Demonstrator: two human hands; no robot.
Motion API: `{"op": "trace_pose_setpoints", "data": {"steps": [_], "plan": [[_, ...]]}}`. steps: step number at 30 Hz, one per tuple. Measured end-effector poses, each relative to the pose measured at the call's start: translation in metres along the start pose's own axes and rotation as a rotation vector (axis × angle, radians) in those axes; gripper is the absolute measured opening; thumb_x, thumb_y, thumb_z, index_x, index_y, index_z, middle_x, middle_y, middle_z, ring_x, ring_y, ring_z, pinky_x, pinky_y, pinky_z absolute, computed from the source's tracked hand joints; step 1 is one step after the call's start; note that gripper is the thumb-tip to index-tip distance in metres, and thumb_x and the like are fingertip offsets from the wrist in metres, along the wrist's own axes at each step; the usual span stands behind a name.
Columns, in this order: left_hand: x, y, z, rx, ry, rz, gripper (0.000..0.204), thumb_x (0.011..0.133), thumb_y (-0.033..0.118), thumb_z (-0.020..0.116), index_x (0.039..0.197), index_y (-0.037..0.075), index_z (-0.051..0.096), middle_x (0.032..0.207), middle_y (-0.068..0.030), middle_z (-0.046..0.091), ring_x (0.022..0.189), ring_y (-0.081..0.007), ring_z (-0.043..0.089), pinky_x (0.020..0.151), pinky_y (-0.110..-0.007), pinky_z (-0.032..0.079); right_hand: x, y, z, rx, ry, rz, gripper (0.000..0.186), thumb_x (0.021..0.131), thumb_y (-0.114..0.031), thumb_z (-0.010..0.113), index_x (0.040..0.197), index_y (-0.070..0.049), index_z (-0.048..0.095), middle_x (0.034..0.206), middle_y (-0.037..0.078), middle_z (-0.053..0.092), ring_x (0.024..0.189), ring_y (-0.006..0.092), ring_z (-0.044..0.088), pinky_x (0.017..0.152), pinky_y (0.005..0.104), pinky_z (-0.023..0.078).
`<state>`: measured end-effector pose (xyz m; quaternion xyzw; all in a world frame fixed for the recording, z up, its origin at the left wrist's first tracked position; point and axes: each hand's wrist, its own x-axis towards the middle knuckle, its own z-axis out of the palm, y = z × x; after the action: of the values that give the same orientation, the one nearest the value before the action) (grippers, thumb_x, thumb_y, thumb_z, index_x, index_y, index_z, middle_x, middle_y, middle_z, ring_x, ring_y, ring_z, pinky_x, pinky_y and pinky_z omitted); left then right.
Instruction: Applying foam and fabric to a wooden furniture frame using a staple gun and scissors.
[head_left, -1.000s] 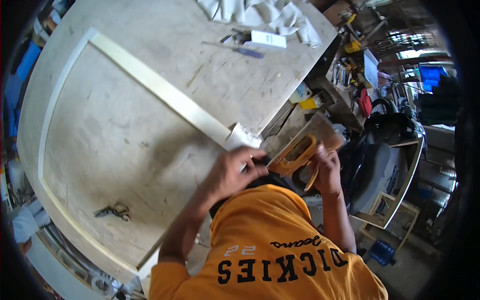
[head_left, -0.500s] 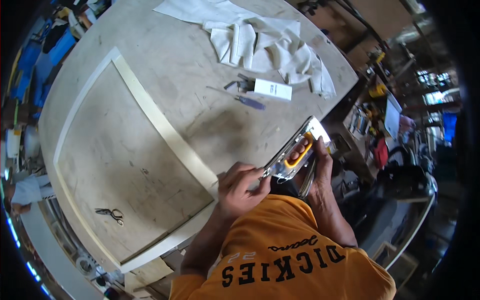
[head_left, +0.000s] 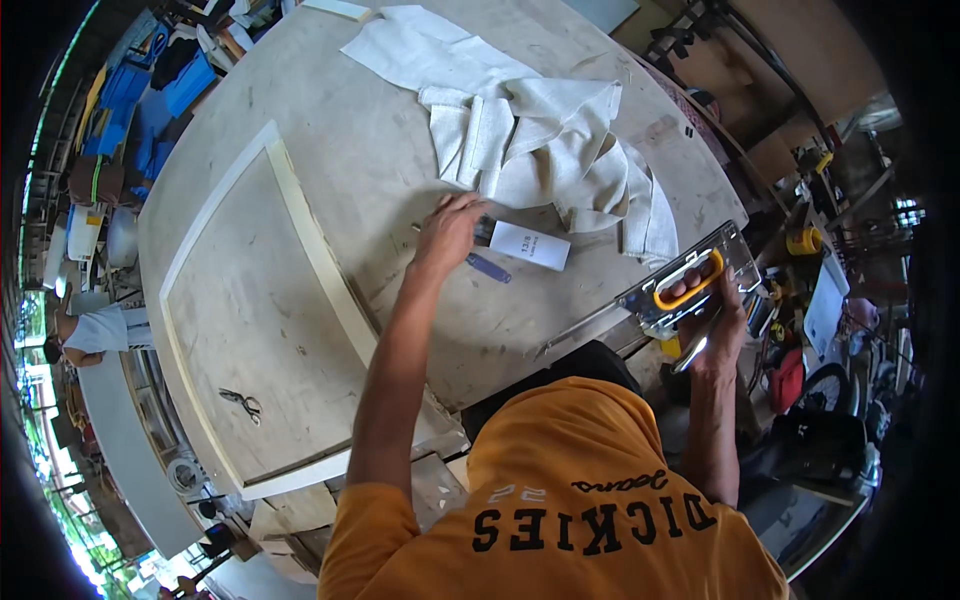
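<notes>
My right hand (head_left: 722, 325) grips a metal staple gun (head_left: 738, 250) with a yellow-lined handle, fingers passed through the handle opening. A thin rod (head_left: 585, 331) sticks out from its front end, over the table edge. My left hand (head_left: 447, 235) is down on the table, fingers curled at the dark strips (head_left: 484, 231) by the open end of a small white box (head_left: 530, 245); what the fingertips hold is hidden. Just below that hand lies a screwdriver with a purple-blue handle (head_left: 488, 267).
A pale four-sided frame (head_left: 318, 250) lies on the worktable (head_left: 350, 150), with scissors (head_left: 240, 405) inside it. Crumpled off-white cloth (head_left: 540, 130) covers the far side. Cluttered shelves stand right. Another person (head_left: 98, 332) is at the far left.
My left hand has left the staple gun and reached forward to the strips beside the white box. My right hand has carried the staple gun rightward; the rod now projects from it.
</notes>
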<state>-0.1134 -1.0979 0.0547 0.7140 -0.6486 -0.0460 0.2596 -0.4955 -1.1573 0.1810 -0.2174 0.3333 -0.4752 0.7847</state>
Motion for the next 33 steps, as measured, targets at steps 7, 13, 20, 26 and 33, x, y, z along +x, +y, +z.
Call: {"op": "trace_pose_setpoints", "data": {"steps": [7, 13, 20, 26, 33], "plan": [[0.022, -0.028, -0.001, 0.208, -0.244, 0.223, 0.021, 0.086, 0.007, 0.069, 0.107, 0.007, 0.073, 0.106, -0.0031, 0.071, 0.084, -0.0262, 0.063, 0.078, -0.037, 0.053, 0.009, -0.008, -0.022, -0.006, -0.02, -0.008, 0.032, 0.105, -0.034, 0.05, 0.11, -0.003, 0.058, 0.091, 0.011, 0.062, 0.082, 0.0254, 0.067, 0.084, 0.0455, 0.057], [-0.011, 0.022, -0.064, -0.689, 0.001, -0.792, 0.02, 0.086, 0.0, 0.071, 0.106, 0.003, 0.07, 0.083, -0.0043, 0.067, 0.064, -0.0132, 0.059, 0.058, -0.027, 0.051, 0.033, -0.002, -0.027, -0.049, -0.175, 0.041, 0.037, 0.103, -0.039, 0.055, 0.104, -0.003, 0.06, 0.087, 0.011, 0.063, 0.079, 0.0276, 0.07, 0.086, 0.047, 0.058], [-0.019, 0.171, -0.105, -1.354, 0.022, -0.616, 0.029, 0.092, -0.003, 0.067, 0.121, 0.002, 0.069, 0.085, -0.0053, 0.066, 0.059, -0.0091, 0.054, 0.053, -0.021, 0.047, 0.077, 0.053, 0.007, 0.059, -0.756, 0.286, 0.047, 0.097, -0.05, 0.062, 0.11, -0.004, 0.064, 0.092, 0.015, 0.067, 0.083, 0.0415, 0.07, 0.078, 0.0535, 0.059], [-0.01, 0.2, -0.116, -1.442, 0.004, -0.445, 0.038, 0.094, -0.005, 0.064, 0.13, 0.004, 0.067, 0.085, -0.0052, 0.067, 0.06, -0.008, 0.054, 0.052, -0.019, 0.044, 0.076, 0.07, 0.025, 0.215, -0.909, 0.412, 0.049, 0.096, -0.05, 0.065, 0.108, -0.003, 0.067, 0.087, 0.018, 0.068, 0.078, 0.0416, 0.071, 0.075, 0.0518, 0.06], [-0.005, 0.226, -0.128, -1.201, 0.035, -0.455, 0.035, 0.091, -0.008, 0.064, 0.125, 0.002, 0.069, 0.083, -0.0037, 0.066, 0.062, -0.0077, 0.054, 0.052, -0.02, 0.042, 0.062, 0.065, 0.014, 0.139, -0.916, 0.419, 0.051, 0.096, -0.051, 0.064, 0.106, 0.0, 0.067, 0.084, 0.019, 0.068, 0.076, 0.0409, 0.071, 0.073, 0.05, 0.061]]}}
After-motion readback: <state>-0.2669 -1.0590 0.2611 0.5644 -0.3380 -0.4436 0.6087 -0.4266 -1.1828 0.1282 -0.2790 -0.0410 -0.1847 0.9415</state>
